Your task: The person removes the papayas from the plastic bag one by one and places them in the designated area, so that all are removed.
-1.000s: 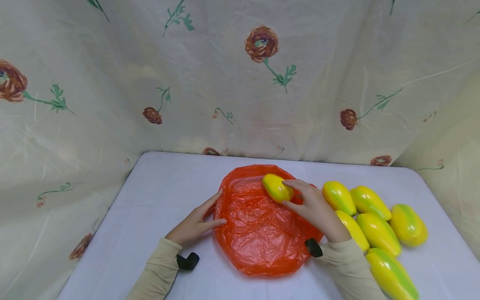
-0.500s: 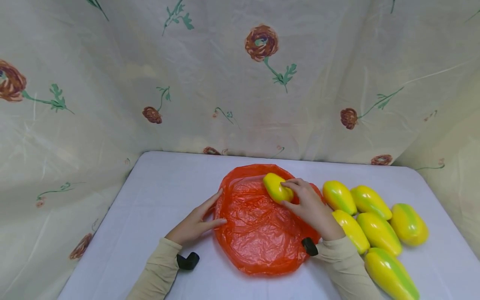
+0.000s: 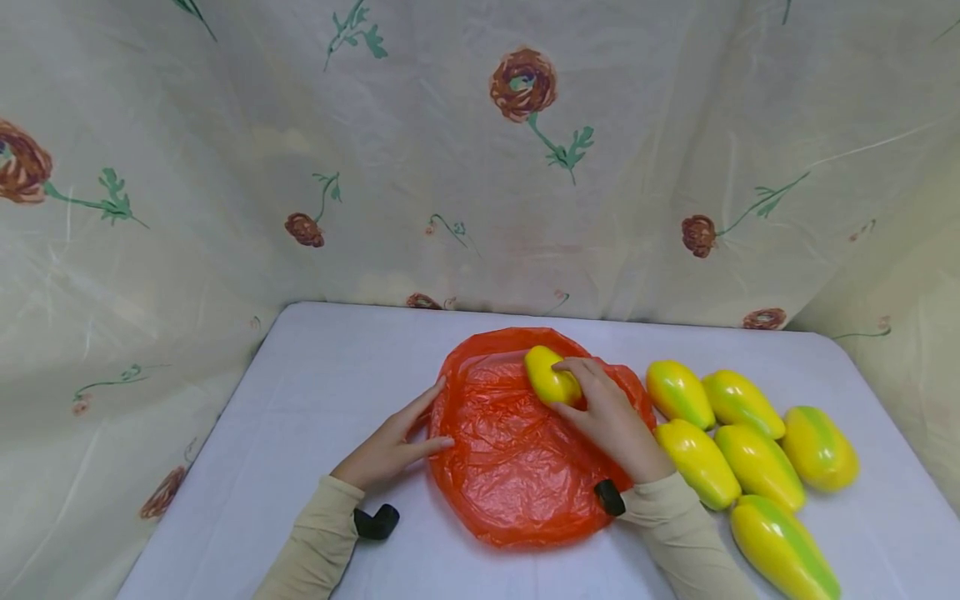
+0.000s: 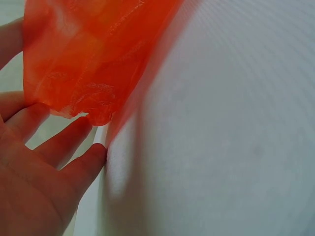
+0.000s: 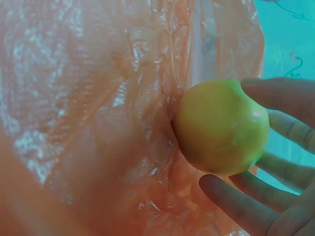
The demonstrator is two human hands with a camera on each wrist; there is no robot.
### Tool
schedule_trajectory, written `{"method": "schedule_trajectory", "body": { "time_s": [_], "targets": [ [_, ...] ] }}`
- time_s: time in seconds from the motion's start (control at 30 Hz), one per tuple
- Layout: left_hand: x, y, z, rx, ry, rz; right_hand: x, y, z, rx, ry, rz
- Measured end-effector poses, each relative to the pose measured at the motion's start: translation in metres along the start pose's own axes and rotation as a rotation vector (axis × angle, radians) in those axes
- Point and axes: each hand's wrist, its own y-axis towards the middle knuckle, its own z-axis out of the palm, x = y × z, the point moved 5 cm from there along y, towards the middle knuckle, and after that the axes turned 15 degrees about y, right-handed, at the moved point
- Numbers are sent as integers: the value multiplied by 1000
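A red plastic bag [image 3: 517, 467] lies spread in a round shape on the table. On its far part rests a yellow mango [image 3: 545, 375], and my right hand [image 3: 611, 417] grips it with thumb and fingers around its right side. The right wrist view shows the mango [image 5: 221, 128] against the crinkled plastic, fingertips on its surface. My left hand [image 3: 393, 442] is at the bag's left edge, thumb over the rim, fingers spread. In the left wrist view, the left hand's fingertips [image 4: 81, 125] meet the edge of the bag [image 4: 88, 59].
Several more yellow-green mangoes [image 3: 757, 467] lie on the table right of the bag, one nearer the front [image 3: 783, 542]. The white table [image 3: 352, 358] ends at a flower-patterned curtain [image 3: 412, 150] behind. Black wrist devices [image 3: 377, 522] sit on both wrists.
My right hand has shifted slightly left and inward over the bag with the mango. My left hand has stayed at the bag's left edge.
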Motion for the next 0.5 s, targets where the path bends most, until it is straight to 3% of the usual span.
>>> {"method": "schedule_trajectory", "body": {
  "time_s": [0.5],
  "targets": [
    [0, -1, -1, 1, 5, 36, 1, -3, -1, -9, -35, 8]
  ]
}}
